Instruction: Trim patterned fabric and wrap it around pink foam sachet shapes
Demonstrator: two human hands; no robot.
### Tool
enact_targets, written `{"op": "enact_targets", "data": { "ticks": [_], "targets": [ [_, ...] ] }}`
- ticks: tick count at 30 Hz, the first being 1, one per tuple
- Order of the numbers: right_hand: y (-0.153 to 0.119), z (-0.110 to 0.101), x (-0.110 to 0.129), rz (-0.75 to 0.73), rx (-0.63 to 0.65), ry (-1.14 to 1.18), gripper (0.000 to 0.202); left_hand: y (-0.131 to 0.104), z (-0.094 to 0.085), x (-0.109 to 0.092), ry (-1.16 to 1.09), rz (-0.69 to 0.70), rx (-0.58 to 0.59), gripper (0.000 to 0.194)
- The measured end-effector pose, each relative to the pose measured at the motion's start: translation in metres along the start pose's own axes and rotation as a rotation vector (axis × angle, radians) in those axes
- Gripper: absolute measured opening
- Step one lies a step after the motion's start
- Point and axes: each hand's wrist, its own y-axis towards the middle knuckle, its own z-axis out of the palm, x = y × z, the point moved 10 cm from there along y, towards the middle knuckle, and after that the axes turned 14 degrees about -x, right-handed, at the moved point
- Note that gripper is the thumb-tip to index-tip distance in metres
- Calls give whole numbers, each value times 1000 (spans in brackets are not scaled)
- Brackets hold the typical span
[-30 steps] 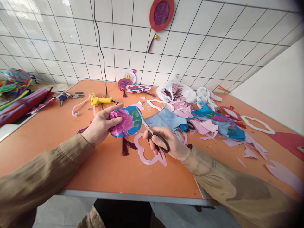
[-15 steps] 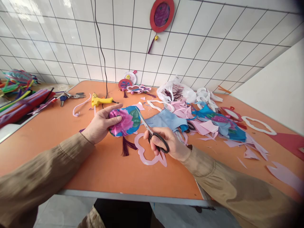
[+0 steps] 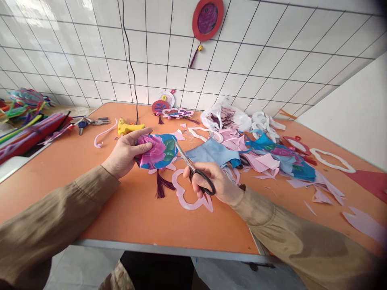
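White tiled wall (image 3: 90, 64) forms the background, with a red oval ornament (image 3: 196, 20) hung on it. Below extends the orange counter (image 3: 136, 225), which bears the materials. To the right lies a patterned blue cloth (image 3: 282, 151) among pink scraps; nearer the centre is a plain light-blue cloth (image 3: 211, 152), with a translucent plastic bag (image 3: 238, 121) behind it.

Left hand (image 3: 122, 155): grip closed, thumb uppermost, on the left side of a flowered cloth piece (image 3: 157, 151), which is held above the counter, its leafy right edge free. Right hand (image 3: 217, 183): grip closed about the black handles of the scissors (image 3: 184, 156), whose blades point up and away, their tips at the upper right edge of the piece. Whether the blades have fabric between them cannot be told.

Beneath the scissors lies a pink scalloped outline (image 3: 189, 207); beyond the left hand is a yellow glue gun (image 3: 128, 128). Smallest of those noted, a dark purple tassel (image 3: 160, 185) lies just below the flowered piece.

Judged from the pose, the step in hand is trimming the edge of the piece. A further cut would call for the margin held taut, the blades kept along the contour, and the left fingers clear of their path.
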Motion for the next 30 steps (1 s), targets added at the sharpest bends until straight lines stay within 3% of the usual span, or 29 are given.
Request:
{"op": "enact_targets", "data": {
  "ticks": [6,11,15,24,30],
  "targets": [
    [0,2,1,-6,11,-7,44,5,-6,6,25,-44,-11,51],
    [0,5,1,0,22,-3,40,5,-3,17,185,-137,101,28],
    [-1,5,1,3,23,-4,39,6,-3,22,217,-173,157,27],
    [1,1,1,-9,2,-6,47,2,5,5,-9,-41,170,24],
    [1,1,1,0,-7,-6,46,1,3,13,77,-63,135,25]
  ]
}}
